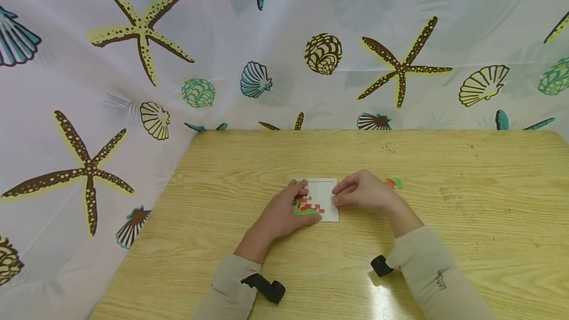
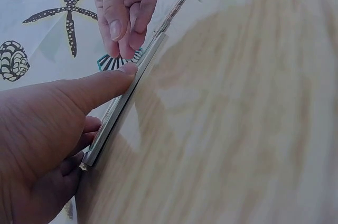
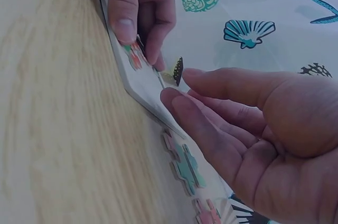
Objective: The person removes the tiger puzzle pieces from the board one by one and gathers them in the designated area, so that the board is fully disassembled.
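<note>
A flat white puzzle board [image 1: 328, 189] lies on the table with a raised rim. Joined red and green jigsaw pieces [image 1: 306, 209] fill its near left part, partly under my left hand [image 1: 284, 214]. That hand holds the board by its left side, thumb along the near edge and fingers toward the far edge. My right hand [image 1: 366, 191] hovers at the board's right edge. In the right wrist view, its thumb and fingertips [image 3: 171, 97] stand a little apart, with no piece visible between them.
Beyond the right hand lie loose red and green pieces [image 1: 394, 182], partly hidden by it. The right wrist view shows a green piece [image 3: 186, 166] and a pink one [image 3: 207, 212] beside the board. A patterned curtain [image 1: 284, 38] hangs behind the wooden table [image 1: 200, 201].
</note>
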Action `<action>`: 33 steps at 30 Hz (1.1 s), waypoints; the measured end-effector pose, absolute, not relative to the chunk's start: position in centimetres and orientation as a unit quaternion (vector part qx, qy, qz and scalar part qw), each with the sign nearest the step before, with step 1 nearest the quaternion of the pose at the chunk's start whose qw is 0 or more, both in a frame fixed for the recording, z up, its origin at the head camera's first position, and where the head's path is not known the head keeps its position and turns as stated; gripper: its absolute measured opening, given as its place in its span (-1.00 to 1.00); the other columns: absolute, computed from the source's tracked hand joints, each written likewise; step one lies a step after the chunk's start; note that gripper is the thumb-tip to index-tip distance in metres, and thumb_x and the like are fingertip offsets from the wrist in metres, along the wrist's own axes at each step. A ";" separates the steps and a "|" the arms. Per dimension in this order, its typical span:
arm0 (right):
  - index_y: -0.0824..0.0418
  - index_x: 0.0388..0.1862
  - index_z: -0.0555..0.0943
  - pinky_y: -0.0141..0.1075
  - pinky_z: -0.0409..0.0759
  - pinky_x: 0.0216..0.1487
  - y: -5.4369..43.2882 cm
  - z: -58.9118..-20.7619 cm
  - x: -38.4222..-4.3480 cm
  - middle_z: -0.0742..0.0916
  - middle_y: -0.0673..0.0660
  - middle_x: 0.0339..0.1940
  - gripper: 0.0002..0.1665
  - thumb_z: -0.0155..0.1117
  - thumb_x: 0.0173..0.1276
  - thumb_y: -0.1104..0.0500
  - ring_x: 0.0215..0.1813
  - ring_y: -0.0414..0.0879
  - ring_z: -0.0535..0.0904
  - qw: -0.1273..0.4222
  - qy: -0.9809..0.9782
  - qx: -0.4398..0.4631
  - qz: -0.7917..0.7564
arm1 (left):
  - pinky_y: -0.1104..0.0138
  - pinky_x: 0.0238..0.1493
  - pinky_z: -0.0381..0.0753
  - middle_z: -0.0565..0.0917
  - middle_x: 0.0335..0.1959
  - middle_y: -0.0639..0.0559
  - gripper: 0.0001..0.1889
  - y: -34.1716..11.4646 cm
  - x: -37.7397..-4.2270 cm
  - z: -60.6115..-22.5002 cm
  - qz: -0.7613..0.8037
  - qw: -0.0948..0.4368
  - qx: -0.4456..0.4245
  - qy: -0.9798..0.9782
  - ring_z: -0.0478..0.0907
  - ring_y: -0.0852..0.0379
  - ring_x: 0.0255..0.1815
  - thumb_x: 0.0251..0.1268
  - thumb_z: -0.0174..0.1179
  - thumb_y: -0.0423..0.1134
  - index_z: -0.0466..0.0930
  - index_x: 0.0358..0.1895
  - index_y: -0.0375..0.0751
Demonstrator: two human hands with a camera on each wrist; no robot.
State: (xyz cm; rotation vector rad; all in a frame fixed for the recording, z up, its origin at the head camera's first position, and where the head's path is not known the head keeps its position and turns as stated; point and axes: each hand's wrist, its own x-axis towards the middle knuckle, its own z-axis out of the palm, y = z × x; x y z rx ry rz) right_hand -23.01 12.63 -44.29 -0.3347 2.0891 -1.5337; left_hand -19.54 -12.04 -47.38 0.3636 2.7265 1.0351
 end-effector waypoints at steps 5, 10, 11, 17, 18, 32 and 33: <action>0.55 0.09 0.66 -0.19 0.78 -0.01 11.8 -44.5 -22.8 0.83 0.29 -0.12 -0.66 0.39 0.42 0.36 -0.12 -0.09 0.80 0.272 0.764 -0.131 -0.570 | 0.02 0.64 0.13 0.31 0.62 0.08 -0.23 -12.0 -19.5 -47.4 0.360 0.101 0.122 0.920 -0.02 0.01 0.71 0.24 0.51 0.07 0.49 0.41 -0.25; 0.50 0.07 0.70 -0.21 0.78 -0.04 11.1 -44.5 -22.6 0.84 0.24 -0.13 -0.66 0.44 0.39 0.32 -0.14 -0.13 0.78 0.270 0.775 -0.131 -0.556 | 0.00 0.63 0.13 0.32 0.61 0.07 -0.24 -12.0 -19.4 -47.2 0.369 0.099 0.123 0.916 -0.02 0.00 0.71 0.24 0.51 0.05 0.49 0.40 -0.26; 0.49 0.07 0.69 -0.21 0.78 -0.04 11.1 -44.5 -22.5 0.84 0.24 -0.12 -0.67 0.44 0.39 0.32 -0.14 -0.13 0.78 0.269 0.777 -0.132 -0.554 | 0.00 0.63 0.13 0.32 0.61 0.06 -0.25 -12.0 -19.4 -47.2 0.370 0.099 0.124 0.916 -0.02 -0.01 0.71 0.24 0.51 0.05 0.49 0.40 -0.26; 0.51 0.08 0.68 -0.21 0.77 -0.03 10.8 -44.7 -22.4 0.83 0.28 -0.08 -0.67 0.41 0.41 0.34 -0.12 -0.12 0.78 0.268 0.777 -0.139 -0.552 | -0.01 0.63 0.14 0.31 0.62 0.06 -0.23 -12.0 -19.5 -47.2 0.360 0.102 0.125 0.919 -0.02 -0.01 0.71 0.24 0.50 0.06 0.49 0.42 -0.26; 0.51 0.08 0.68 -0.21 0.77 -0.03 10.8 -44.8 -22.4 0.83 0.30 -0.08 -0.67 0.40 0.42 0.34 -0.12 -0.11 0.78 0.270 0.776 -0.141 -0.553 | -0.02 0.63 0.14 0.31 0.62 0.05 -0.22 -12.0 -19.5 -47.2 0.357 0.104 0.125 0.920 -0.02 -0.01 0.71 0.25 0.50 0.07 0.48 0.44 -0.25; 0.53 0.07 0.66 -0.23 0.77 -0.04 10.2 -45.1 -22.3 0.83 0.27 -0.12 -0.69 0.36 0.45 0.35 -0.14 -0.11 0.78 0.279 0.771 -0.158 -0.550 | -0.08 0.62 0.13 0.35 0.60 -0.02 -0.10 -12.4 -19.4 -47.3 0.325 0.104 0.158 0.927 -0.09 -0.01 0.73 0.34 0.39 0.16 0.28 0.60 -0.22; 0.52 0.06 0.67 -0.25 0.76 -0.06 10.2 -45.1 -22.3 0.83 0.26 -0.12 -0.70 0.37 0.45 0.34 -0.15 -0.13 0.78 0.276 0.776 -0.161 -0.545 | -0.08 0.62 0.14 0.34 0.60 -0.02 -0.11 -12.4 -19.4 -47.3 0.325 0.103 0.159 0.926 -0.09 -0.02 0.73 0.34 0.39 0.16 0.29 0.59 -0.23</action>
